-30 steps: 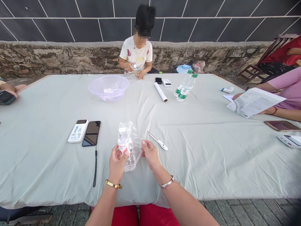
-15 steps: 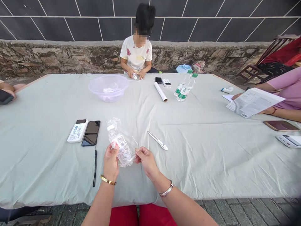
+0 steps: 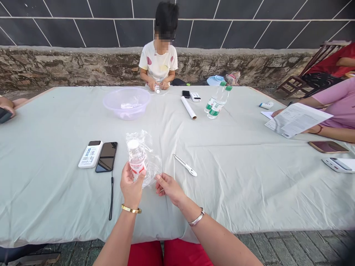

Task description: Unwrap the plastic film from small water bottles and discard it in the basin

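Observation:
My left hand (image 3: 132, 185) is closed around a small clear bottle (image 3: 138, 159) with a white cap and a red-and-white label. The bottle tilts away from me above the table. Loose clear plastic film (image 3: 153, 166) hangs about it, sticking out past the cap and to the right. My right hand (image 3: 168, 188) pinches the film's lower right edge between thumb and forefinger. To the right of that hand lies a white pen-like tool (image 3: 185, 165) on the cloth.
Left of my hands lie a white power bank (image 3: 90, 154) and a black phone (image 3: 107, 156) with a strap. Farther off are a purple basin (image 3: 127, 111), a white roll (image 3: 188, 107) and two water bottles (image 3: 216, 107). A person (image 3: 158, 61) sits opposite; another at right holds papers (image 3: 298, 120).
My left hand has turned the bottle more upright, so its red label now faces me. The film has shifted with it, and my right hand still pinches its edge.

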`<state>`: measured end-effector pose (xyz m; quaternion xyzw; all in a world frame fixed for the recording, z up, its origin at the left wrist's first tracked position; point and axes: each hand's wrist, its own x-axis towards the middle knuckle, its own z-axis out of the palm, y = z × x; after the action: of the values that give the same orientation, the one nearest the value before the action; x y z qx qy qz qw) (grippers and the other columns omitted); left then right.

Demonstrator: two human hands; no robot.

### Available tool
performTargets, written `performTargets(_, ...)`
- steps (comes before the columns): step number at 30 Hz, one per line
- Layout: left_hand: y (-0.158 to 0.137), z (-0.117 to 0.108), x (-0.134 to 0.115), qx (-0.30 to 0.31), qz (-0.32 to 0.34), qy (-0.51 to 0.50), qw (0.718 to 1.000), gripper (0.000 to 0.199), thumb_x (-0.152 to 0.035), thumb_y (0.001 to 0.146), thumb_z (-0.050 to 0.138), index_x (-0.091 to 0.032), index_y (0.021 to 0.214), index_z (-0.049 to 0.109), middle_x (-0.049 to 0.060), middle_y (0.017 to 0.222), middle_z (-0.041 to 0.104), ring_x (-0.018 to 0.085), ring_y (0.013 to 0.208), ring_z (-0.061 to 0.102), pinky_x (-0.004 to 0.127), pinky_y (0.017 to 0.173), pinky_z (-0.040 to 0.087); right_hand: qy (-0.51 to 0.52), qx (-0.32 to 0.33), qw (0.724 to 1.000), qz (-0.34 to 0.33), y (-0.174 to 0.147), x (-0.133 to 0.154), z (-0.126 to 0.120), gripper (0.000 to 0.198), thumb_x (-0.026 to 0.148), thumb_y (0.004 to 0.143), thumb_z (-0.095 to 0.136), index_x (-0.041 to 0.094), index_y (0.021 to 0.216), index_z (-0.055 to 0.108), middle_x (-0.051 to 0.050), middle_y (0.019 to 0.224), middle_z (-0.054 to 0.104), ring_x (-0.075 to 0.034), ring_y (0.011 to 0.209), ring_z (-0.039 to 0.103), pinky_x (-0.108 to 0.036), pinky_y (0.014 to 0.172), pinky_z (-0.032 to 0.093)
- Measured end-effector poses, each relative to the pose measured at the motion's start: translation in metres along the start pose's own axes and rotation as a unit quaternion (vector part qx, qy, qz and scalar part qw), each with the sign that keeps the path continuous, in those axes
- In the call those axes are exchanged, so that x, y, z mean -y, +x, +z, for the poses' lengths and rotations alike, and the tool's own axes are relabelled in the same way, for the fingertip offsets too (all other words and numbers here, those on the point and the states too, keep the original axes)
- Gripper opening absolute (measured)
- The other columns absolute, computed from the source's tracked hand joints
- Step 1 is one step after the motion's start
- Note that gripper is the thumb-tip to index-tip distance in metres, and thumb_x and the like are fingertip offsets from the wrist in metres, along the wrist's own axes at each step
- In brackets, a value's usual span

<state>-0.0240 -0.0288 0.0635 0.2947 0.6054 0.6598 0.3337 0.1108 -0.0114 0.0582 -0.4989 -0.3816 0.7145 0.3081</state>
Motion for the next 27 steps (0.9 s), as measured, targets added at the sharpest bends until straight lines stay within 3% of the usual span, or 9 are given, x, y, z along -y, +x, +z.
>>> performTargets(3, 0.000, 0.000, -0.003, 0.012, -0.009, -0.015, 1.000, 0.070, -0.035, 0.064, 0.080, -0.023, 0.127, 0.053, 0.010, 0.130, 0.058, 0.025, 0.119, 0.055, 0.036, 0.100, 0.043, -0.003, 0.021, 0.999, -0.042, 0.000, -0.002, 0.002, 0.040, 0.056, 0.070, 0.066, 0.019, 0.067, 0.052, 0.005, 0.059, 0.056, -0.008, 0.051, 0.054, -0.021, 0.052, 0.043)
performTargets(6, 0.002, -0.003, -0.006, 0.014, -0.032, -0.063, 0.997, 0.069, -0.038, 0.064, 0.080, -0.022, 0.126, 0.054, 0.009, 0.124, 0.062, 0.025, 0.116, 0.057, 0.033, 0.094, 0.047, -0.013, -0.004, 0.998, -0.053, 0.003, -0.004, -0.004, 0.031, 0.045, 0.071, 0.064, 0.019, 0.062, 0.051, 0.005, 0.055, 0.055, -0.008, 0.049, 0.052, -0.022, 0.053, 0.042)
performTargets(10, 0.012, -0.010, -0.011, 0.065, -0.116, -0.128, 0.983, 0.057, -0.044, 0.069, 0.074, -0.020, 0.119, 0.059, 0.008, 0.110, 0.068, 0.024, 0.105, 0.063, 0.031, 0.082, 0.052, -0.036, -0.054, 0.997, -0.035, 0.005, -0.002, -0.024, 0.020, 0.029, 0.069, 0.056, 0.019, 0.053, 0.047, 0.006, 0.048, 0.051, -0.008, 0.046, 0.047, -0.021, 0.051, 0.039)
performTargets(14, 0.016, -0.016, -0.009, 0.135, -0.210, -0.170, 0.953, 0.047, -0.043, 0.075, 0.065, -0.018, 0.114, 0.061, 0.008, 0.103, 0.070, 0.024, 0.094, 0.066, 0.032, 0.074, 0.054, -0.128, -0.072, 0.989, 0.003, 0.004, 0.002, -0.042, 0.015, 0.023, 0.062, 0.058, 0.019, 0.050, 0.049, 0.005, 0.048, 0.051, -0.010, 0.048, 0.050, -0.022, 0.049, 0.039)
performTargets(17, 0.012, -0.017, -0.004, 0.151, -0.260, -0.174, 0.938, 0.046, -0.042, 0.076, 0.059, -0.017, 0.114, 0.061, 0.009, 0.104, 0.071, 0.025, 0.091, 0.067, 0.034, 0.071, 0.054, -0.109, -0.090, 0.990, -0.014, 0.002, 0.006, -0.053, 0.006, 0.025, 0.062, 0.061, 0.020, 0.063, 0.060, 0.004, 0.058, 0.057, -0.012, 0.056, 0.055, -0.024, 0.053, 0.045)
performTargets(20, 0.008, -0.016, -0.001, 0.150, -0.309, -0.194, 0.919, 0.045, -0.043, 0.076, 0.054, -0.017, 0.112, 0.063, 0.009, 0.098, 0.072, 0.026, 0.085, 0.069, 0.037, 0.070, 0.054, -0.082, -0.149, 0.983, -0.073, 0.002, 0.011, -0.062, 0.014, 0.030, 0.064, 0.063, 0.020, 0.074, 0.063, 0.002, 0.067, 0.060, -0.014, 0.062, 0.058, -0.028, 0.061, 0.049)
performTargets(24, 0.004, -0.013, 0.006, 0.159, -0.337, -0.229, 0.899, 0.045, -0.039, 0.074, 0.053, -0.015, 0.110, 0.063, 0.008, 0.090, 0.072, 0.026, 0.081, 0.070, 0.038, 0.070, 0.054, -0.140, -0.258, 0.940, -0.176, -0.005, 0.021, -0.062, 0.041, 0.043, 0.073, 0.060, 0.021, 0.108, 0.061, -0.007, 0.100, 0.066, -0.020, 0.086, 0.062, -0.037, 0.079, 0.051)
performTargets(27, 0.000, -0.010, 0.012, 0.158, -0.352, -0.244, 0.890, 0.042, -0.043, 0.075, 0.056, -0.014, 0.105, 0.065, 0.008, 0.083, 0.072, 0.026, 0.078, 0.070, 0.038, 0.071, 0.054, -0.229, -0.272, 0.895, -0.268, -0.019, 0.027, -0.046, 0.061, 0.049, 0.074, 0.063, 0.022, 0.127, 0.050, -0.012, 0.130, 0.054, -0.026, 0.115, 0.054, -0.045, 0.096, 0.044)
